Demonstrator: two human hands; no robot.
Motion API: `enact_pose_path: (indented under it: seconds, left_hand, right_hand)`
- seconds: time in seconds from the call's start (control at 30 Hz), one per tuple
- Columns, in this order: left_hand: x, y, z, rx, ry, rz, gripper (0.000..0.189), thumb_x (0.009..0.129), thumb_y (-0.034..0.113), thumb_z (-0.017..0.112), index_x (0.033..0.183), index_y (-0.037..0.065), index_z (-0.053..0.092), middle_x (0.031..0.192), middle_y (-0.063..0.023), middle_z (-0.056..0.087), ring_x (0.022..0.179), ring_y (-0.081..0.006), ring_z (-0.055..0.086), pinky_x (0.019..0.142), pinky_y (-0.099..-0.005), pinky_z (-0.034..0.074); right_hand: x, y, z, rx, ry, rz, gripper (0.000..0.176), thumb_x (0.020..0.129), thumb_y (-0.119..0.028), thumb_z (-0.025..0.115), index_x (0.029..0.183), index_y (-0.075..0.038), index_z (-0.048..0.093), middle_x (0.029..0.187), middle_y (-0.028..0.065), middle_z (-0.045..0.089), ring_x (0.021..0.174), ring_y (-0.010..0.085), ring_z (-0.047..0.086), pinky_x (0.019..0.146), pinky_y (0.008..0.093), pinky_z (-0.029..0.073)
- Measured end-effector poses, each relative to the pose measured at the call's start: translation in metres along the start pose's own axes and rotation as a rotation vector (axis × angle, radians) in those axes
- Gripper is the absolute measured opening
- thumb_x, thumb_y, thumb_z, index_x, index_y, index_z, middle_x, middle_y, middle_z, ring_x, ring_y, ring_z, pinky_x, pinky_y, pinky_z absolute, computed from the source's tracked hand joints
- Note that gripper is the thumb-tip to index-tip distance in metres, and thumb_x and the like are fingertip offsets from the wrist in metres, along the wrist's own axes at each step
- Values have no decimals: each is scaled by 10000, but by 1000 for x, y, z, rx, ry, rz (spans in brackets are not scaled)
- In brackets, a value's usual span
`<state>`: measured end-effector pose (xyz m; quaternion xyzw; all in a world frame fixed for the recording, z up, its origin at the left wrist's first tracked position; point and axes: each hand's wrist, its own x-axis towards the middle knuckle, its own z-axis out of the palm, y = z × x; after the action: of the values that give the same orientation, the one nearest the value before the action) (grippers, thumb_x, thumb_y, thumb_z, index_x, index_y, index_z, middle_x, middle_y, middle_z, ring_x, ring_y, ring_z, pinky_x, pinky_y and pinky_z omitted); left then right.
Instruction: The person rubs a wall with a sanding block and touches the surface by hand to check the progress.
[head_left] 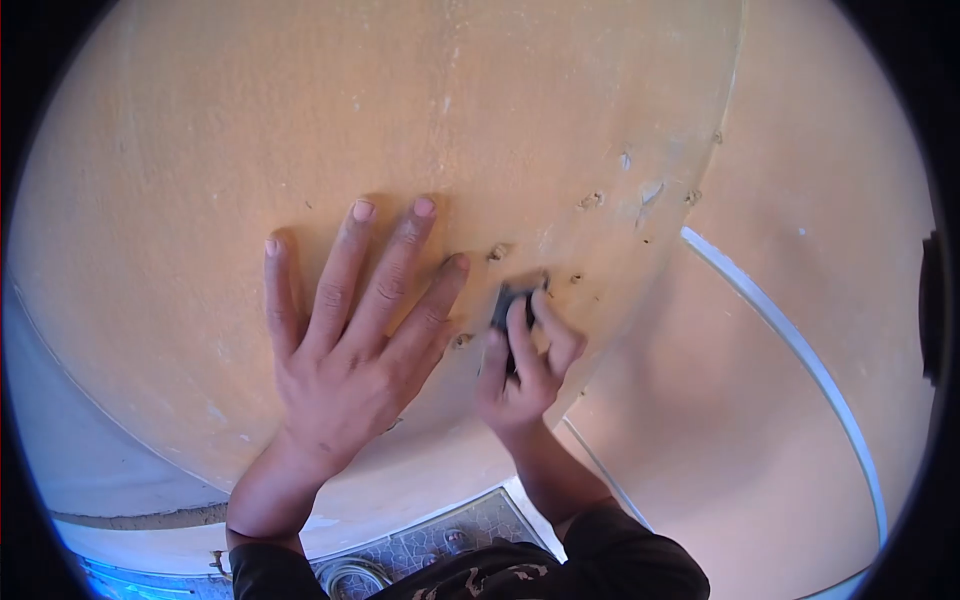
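A large tan surface (300, 110) fills most of the head view, with chipped holes and pale scuffs at its right side. My left hand (350, 340) lies flat on it, fingers spread, holding nothing. To its right, my right hand (530, 360) pinches a small dark object (513, 305) and holds it against the surface, close to several chipped holes (498, 252). The fingers hide part of the object, and its exact kind is unclear.
A pale curved strip (800, 340) runs down the right side over another tan panel (700, 400). Below, a coiled hose (355, 578) lies on the patterned floor (480, 530), beside a small brass-coloured fitting (218, 563) at the lower left.
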<state>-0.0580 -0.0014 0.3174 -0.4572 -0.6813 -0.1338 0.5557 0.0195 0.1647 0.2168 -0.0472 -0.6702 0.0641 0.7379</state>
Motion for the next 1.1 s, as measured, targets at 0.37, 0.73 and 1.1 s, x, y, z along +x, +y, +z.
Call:
enact_pose_path:
  seconds: [0.37,0.73,1.1]
  left_hand:
    - [-2,0,-1,3,-36,22,487,908,551,719,1348,343,696,1617,-10,485,1537,-305,375,1295,-629,127]
    - [-6,-1,-1,-13,-63,27,514,915,569,703,1371,332,683,1616,1,483,1536,-291,375,1297,-623,138]
    - [-6,1,-2,-75,-24,-25,540,828,483,752,1335,303,701,1623,51,469,1521,-228,404,1293,-609,188]
  right_hand:
    - [-12,-4,2,117,18,96,376,928,-85,735,1296,-7,731,1404,156,605,1092,271,496,974,382,370]
    - [-29,-4,-2,79,-19,89,415,887,-80,760,1297,-27,738,1445,169,597,1055,278,497,949,402,368]
    - [-15,-6,-3,-59,-30,2,387,906,-81,750,1290,-31,746,1413,164,633,1080,272,506,963,402,353]
